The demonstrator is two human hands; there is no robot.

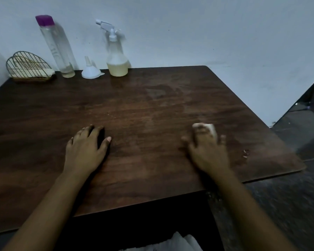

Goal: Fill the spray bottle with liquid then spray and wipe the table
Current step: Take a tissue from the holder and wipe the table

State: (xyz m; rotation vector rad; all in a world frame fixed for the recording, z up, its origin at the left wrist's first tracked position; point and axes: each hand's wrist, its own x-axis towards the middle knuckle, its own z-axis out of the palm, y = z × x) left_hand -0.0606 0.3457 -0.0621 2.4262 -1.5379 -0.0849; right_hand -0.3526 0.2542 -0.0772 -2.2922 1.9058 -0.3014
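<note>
The dark wooden table [152, 109] stands against a pale wall, with the spray bottle [116, 58], part full of yellowish liquid, upright at its far edge, while the left hand [83, 151] rests flat, fingers loose, and the blurred right hand [207, 151] presses spread fingers on a pale cloth [211, 128] near the right edge.

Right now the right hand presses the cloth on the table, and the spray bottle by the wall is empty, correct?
Not empty: the head view shows pale yellowish liquid in the lower part of the spray bottle. The right hand does press the cloth on the table.
</note>
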